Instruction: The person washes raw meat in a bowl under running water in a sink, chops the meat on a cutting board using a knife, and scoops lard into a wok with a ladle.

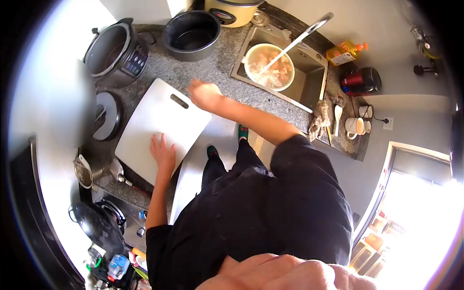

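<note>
A white cutting board [150, 118] with a dark handle slot lies at the counter's front edge. My left hand [163, 153] rests on its lower part, fingers stretched out and flat. Beside the handle slot, near the board's upper right corner, is my right hand [205, 94]. Its fingers are curled closed, and whatever may be inside them is hidden. Up and to the right, a pale bowl [291, 62] stands in the sink, holding pinkish chunks in frothy water. The faucet [319, 23] reaches over it, with a bright streak running down into the bowl.
A black inner pot [193, 36] and a dark electric cooker [116, 55] stand behind the board. Left of it lies a round lid [107, 116]. Beyond the sink [309, 79] are an orange-capped bottle [344, 53], a cloth [319, 120] and mugs [354, 126]. A wok [96, 227] sits lower left.
</note>
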Demonstrator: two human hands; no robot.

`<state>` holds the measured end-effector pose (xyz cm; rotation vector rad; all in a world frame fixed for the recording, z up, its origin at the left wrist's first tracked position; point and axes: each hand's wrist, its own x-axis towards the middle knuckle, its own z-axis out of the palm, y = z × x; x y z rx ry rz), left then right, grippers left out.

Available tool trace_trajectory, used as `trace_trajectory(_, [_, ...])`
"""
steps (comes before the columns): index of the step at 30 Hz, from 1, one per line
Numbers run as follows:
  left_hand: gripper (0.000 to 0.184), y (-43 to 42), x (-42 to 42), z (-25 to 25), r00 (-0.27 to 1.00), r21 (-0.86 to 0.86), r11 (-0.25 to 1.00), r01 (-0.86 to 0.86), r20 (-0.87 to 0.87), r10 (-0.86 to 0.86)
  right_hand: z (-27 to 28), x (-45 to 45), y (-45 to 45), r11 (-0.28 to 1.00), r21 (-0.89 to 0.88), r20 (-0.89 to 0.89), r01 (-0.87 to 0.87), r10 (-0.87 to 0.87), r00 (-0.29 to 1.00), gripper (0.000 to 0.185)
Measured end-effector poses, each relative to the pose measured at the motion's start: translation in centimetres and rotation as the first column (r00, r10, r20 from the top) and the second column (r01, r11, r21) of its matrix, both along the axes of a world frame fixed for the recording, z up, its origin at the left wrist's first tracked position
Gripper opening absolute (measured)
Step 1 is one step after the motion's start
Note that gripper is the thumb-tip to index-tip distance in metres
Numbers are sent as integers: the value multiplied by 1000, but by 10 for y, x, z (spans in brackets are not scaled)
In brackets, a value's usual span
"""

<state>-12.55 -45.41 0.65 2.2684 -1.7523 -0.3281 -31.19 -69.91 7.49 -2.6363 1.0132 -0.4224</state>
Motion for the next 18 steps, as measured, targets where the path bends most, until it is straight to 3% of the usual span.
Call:
trace_trajectory(2, [63,-19,-17,7,1000,-19,999,26,-7,-26,40,-67,-5,991,118,-15,57,-56,998,18])
trace_trajectory(4, [57,-44,-39,16,979,-173,974,144,-120,-166,45,-146,-37,928,304,-178,214,-166,970,20])
trace_trajectory(5, [57,-62,-52,22,978,-161,975,154,-114,-173,42,-180,-56,857,312,-251,410,-341,906,21])
trace_trajectory(6, [55,-87,-67,28,953,-204,953,223,-160,-258,-2,-232,-93,933,170,-311,317,-255,916,22])
trace_trajectory(7, [53,-112,-82,33,919,-246,926,288,-201,-339,2,-262,-115,891,129,-431,435,-344,834,24])
trace_trajectory(8, [51,-137,-99,35,896,-283,902,327,-209,-391,-42,-310,-154,918,17,-420,396,-352,836,26])
trace_trajectory(10, [49,-191,-135,49,855,-266,883,387,-254,-452,-20,-343,-194,812,185,-354,554,-470,808,30])
trace_trajectory(11, [46,-219,-156,57,844,-292,858,422,-218,-490,-38,-361,-223,779,199,-317,594,-522,792,30])
trace_trajectory(13, [36,-277,-189,50,743,-295,808,510,-322,-586,-58,-381,-257,739,231,-281,633,-572,770,31])
trace_trajectory(16, [28,-358,-235,14,716,-240,733,636,-171,-677,-24,-376,-288,689,310,-409,655,-525,747,35])
trace_trajectory(18, [26,-407,-259,-18,690,-78,689,721,-15,-724,-9,-375,-294,609,343,-495,715,-529,689,34])
